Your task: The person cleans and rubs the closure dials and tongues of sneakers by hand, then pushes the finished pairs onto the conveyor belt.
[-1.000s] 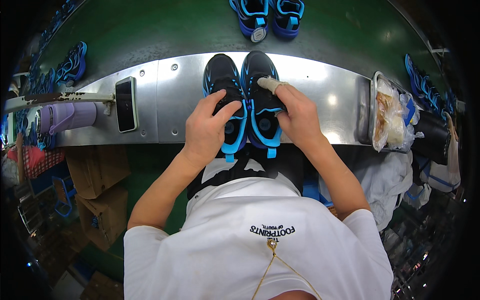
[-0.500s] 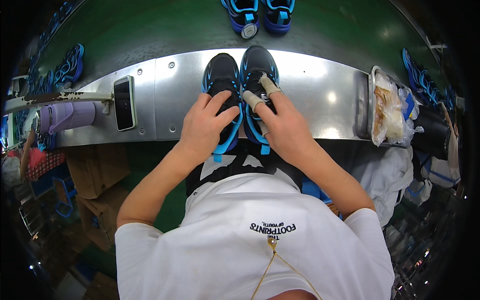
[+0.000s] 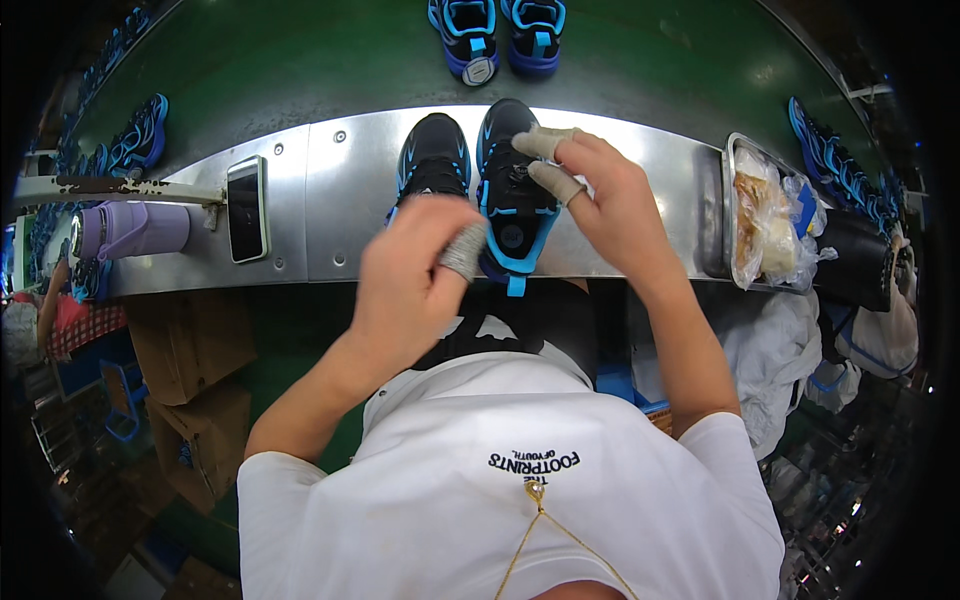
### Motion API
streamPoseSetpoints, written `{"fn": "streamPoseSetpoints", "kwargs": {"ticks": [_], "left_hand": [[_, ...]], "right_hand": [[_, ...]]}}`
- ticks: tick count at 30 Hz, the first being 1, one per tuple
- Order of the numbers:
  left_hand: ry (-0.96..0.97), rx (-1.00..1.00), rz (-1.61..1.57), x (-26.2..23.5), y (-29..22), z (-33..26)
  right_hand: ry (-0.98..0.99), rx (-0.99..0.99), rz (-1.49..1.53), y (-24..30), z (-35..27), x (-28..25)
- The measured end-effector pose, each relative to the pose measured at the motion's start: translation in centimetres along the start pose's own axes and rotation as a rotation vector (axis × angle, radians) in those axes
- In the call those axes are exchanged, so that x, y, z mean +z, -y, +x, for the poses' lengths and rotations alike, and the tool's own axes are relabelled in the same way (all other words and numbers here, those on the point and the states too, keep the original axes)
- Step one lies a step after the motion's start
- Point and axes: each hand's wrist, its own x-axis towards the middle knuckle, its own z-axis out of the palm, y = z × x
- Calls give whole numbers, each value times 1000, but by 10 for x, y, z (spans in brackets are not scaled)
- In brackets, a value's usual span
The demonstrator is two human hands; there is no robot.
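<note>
The pair of black and blue shoes is standing side by side, toes away from the person, on the metal surface right in front of them. A moment ago both hands were pressing down flat over the two shoes; now the left hand is lifting off and drawing back toward the body, fingers loosely curled around nothing I can make out, its taped finger hanging just over the left shoe's heel. The right hand is staying on the right shoe, its taped fingertips pinching at the lacing near the top, so the work seems to be narrowing to that one shoe. Further out, a dark phone is lying flat on the surface to the left, beside a purple bottle. To the right a metal tray is holding crumpled clear plastic bags. Brown cardboard boxes are sitting below the surface at the left. Another pair of blue shoes is riding on the green belt beyond.
</note>
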Motion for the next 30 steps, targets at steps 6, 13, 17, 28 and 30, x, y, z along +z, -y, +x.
{"fn": "streamPoseSetpoints", "kwargs": {"ticks": [6,13,17,28,30], "left_hand": [[451,-934,-1216,49,-11,1],[292,-1107,-1480,53,-8,11],[255,-1123,-1487,55,-14,13],[303,-1060,-1318,57,-21,20],[248,-1074,-1241,55,-28,23]], "right_hand": [[376,109,507,-17,6,3],[353,95,311,-18,17,-3],[392,47,325,-26,16,2],[445,60,469,-34,18,9],[333,77,198,-27,15,10]]}}
